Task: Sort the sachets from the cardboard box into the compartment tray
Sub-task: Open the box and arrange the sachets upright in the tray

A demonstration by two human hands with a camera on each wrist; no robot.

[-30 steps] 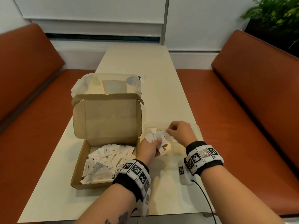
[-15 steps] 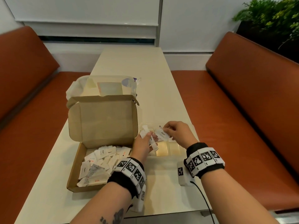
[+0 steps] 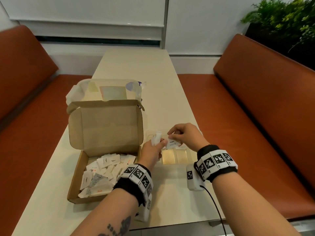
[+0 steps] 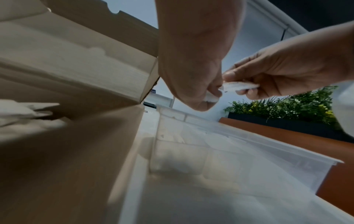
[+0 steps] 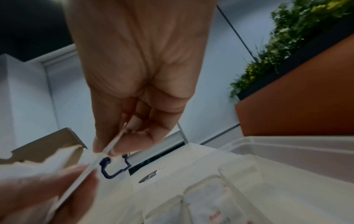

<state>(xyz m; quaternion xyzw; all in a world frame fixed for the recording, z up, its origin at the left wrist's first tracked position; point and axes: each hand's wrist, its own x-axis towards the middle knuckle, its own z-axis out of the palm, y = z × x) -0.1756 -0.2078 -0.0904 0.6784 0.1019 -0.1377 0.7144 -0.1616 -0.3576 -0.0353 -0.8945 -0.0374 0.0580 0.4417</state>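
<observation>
An open cardboard box (image 3: 77,181) with several white sachets (image 3: 105,169) lies at my left on the table. Just to its right sits the clear compartment tray (image 3: 183,156), two near cells bare. Over the tray my left hand (image 3: 153,150) grips a small bunch of white sachets (image 3: 157,138). My right hand (image 3: 184,135) pinches a white pepper sachet (image 3: 173,143) by its top edge, between thumb and forefinger, right beside the left hand's bunch. The right wrist view shows that pinch (image 5: 113,145) edge-on, with a sachet printed in red (image 5: 212,206) lying in a tray cell below.
The box lid (image 3: 105,123) stands upright behind the sachets. A clear plastic tub (image 3: 105,91) sits beyond it. Orange bench seats (image 3: 255,133) flank the narrow table. A white device with a black cable (image 3: 192,181) lies near my right wrist. Plants (image 3: 281,19) stand at the far right.
My right hand has drawn one pepper sachet out of the bunch in my left hand. Both hands have lifted a little above the tray.
</observation>
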